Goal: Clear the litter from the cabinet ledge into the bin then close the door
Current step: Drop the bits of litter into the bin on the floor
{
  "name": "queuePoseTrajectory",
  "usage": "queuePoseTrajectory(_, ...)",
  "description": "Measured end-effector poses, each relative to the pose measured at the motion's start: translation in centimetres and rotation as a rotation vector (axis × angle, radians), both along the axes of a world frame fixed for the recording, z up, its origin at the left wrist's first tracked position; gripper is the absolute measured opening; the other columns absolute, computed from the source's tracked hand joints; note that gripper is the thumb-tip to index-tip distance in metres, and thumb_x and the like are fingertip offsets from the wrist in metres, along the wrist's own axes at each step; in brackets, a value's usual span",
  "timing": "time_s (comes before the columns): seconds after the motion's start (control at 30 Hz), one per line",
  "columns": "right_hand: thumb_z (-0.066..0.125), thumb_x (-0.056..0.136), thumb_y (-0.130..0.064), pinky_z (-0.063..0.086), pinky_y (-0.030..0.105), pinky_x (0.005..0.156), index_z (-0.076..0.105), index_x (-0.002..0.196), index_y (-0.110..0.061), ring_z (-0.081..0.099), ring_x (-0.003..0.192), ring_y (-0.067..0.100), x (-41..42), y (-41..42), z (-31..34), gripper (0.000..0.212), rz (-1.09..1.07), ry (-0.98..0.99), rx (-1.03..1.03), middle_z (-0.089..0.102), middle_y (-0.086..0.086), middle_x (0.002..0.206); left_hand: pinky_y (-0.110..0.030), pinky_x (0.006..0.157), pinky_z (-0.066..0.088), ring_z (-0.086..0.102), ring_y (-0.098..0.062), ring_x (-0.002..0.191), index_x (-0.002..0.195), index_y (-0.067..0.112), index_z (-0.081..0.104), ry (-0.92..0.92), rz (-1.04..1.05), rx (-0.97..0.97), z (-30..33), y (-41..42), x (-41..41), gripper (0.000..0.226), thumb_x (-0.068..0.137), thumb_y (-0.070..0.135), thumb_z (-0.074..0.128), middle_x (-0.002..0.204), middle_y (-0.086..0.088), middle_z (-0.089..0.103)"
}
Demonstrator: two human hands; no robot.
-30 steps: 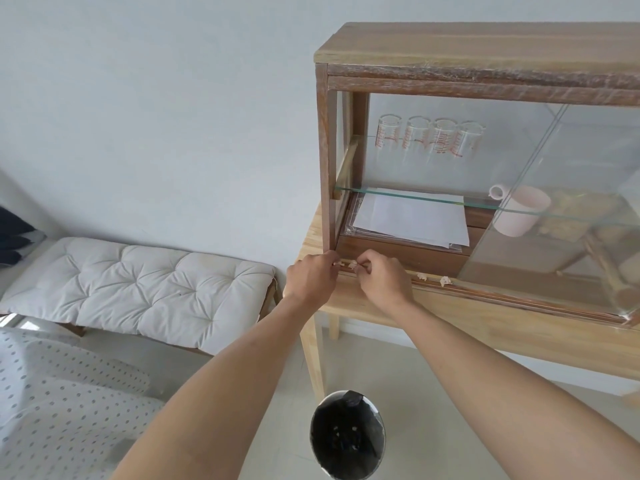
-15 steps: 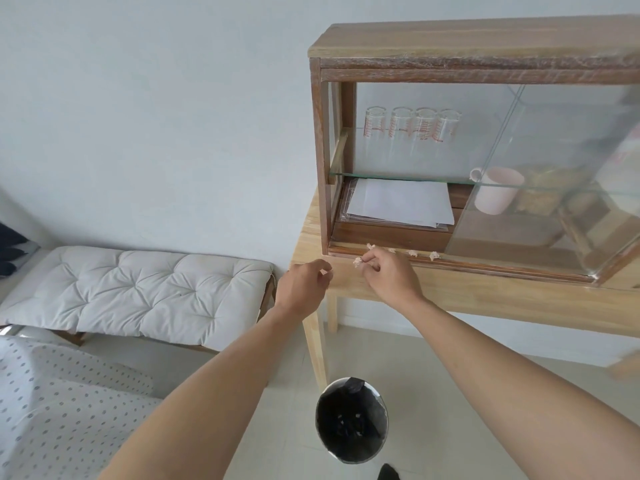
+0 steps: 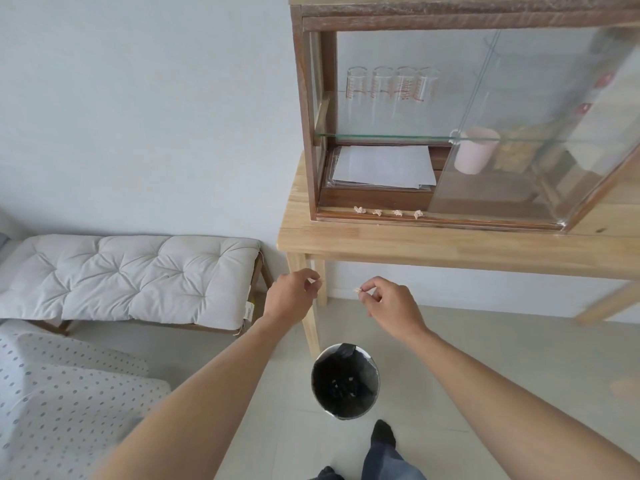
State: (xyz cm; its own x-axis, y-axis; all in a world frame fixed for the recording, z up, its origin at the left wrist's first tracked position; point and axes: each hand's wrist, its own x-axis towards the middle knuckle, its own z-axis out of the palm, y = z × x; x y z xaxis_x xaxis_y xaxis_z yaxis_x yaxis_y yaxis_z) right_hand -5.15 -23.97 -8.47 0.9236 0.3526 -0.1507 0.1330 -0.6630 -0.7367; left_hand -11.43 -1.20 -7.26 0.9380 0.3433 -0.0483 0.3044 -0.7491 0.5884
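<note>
The round metal bin lined with a black bag (image 3: 345, 381) stands on the floor nearest the viewer, below and slightly nearer than both hands, roughly midway between them. The right hand (image 3: 388, 304) hangs above and just right of the bin's mouth, thumb and forefinger pinched narrow on a small crumpled pale-pink scrap of litter (image 3: 357, 290). The left hand (image 3: 292, 294) hangs above and left of the bin, fingers curled and tips pinched together; a pale fleck shows at the tips, but whether it holds a scrap cannot be told with certainty. Judged from this layout, the release turns on bringing each pinch down and inward over the opening; the right hand appears marginally closer to it. Farther off, above and beyond both hands, four more crumpled pink scraps (image 3: 388, 212) lie in a row, running left to right, along the brown wooden cabinet ledge (image 3: 485, 221). The sliding glass door (image 3: 519, 133) stands drawn to the right, leaving the left half open.
</note>
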Motion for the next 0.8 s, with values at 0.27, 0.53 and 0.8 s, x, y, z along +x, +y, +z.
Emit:
queuePoseTrajectory(0.27, 0.068, 0.102, -0.048, 0.044, 0.029, 0.060, 0.074, 0.101, -0.031, 0.066, 0.066, 0.010, -2.0, -2.5, -4.8, 0.018, 0.037, 0.098, -0.159, 0.073, -0.009, 0.070, -0.028, 0.060, 0.049, 0.070, -0.016, 0.074, 0.118, 0.027, 0.074, 0.130, -0.006, -0.043, -4.3, -1.0, -2.1, 0.020, 0.105, 0.033, 0.060, 0.085, 0.009, 0.077)
queuePoseTrajectory(0.53, 0.067, 0.102, -0.044, 0.054, 0.032, 0.074, 0.076, 0.107, -0.031, 0.073, 0.084, 0.017, -2.5, -3.2, -7.9, 0.016, 0.104, 0.204, -0.264, 0.075, -0.010, 0.082, -0.033, 0.075, 0.058, 0.074, -0.024, 0.090, 0.118, 0.027, 0.074, 0.259, -0.026, -0.064, -7.7, -2.6, -2.7, 0.019, 0.106, 0.032, 0.059, 0.102, 0.001, 0.080)
queuePoseTrajectory(0.8, 0.067, 0.103, -0.039, 0.054, 0.034, 0.076, 0.077, 0.109, -0.028, 0.074, 0.086, 0.020, -1.9, -2.7, -9.4, 0.016, 0.128, 0.248, -0.273, 0.073, -0.010, 0.077, -0.042, 0.086, 0.062, 0.072, -0.028, 0.101, 0.120, 0.032, 0.072, 0.349, -0.048, -0.033, -10.7, -4.6, -2.1, 0.020, 0.107, 0.033, 0.057, 0.108, 0.000, 0.078)
